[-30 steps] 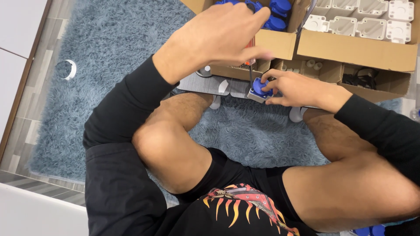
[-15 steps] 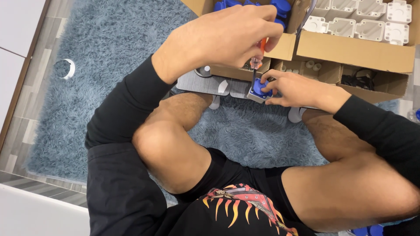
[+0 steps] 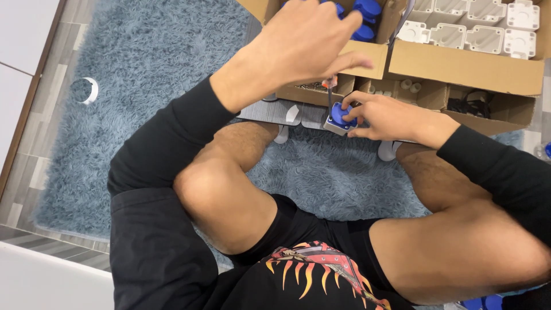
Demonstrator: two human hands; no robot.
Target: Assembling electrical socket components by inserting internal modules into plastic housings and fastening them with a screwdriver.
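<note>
Left hand [image 3: 313, 43] is wrapped tight around a screwdriver [image 3: 329, 92], handle hidden in the fist, shaft pointing straight down for axial drive. Right below its tip, right hand [image 3: 384, 117] pinches the blue-capped socket part [image 3: 341, 117] against the grey board [image 3: 275, 112] so it can't spin.

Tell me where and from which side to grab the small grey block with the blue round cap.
Grip the small grey block with the blue round cap by its grey side walls, coming from the right as the right hand does. The cap's top is best left clear, since the screwdriver in the left hand comes down from above.
</note>
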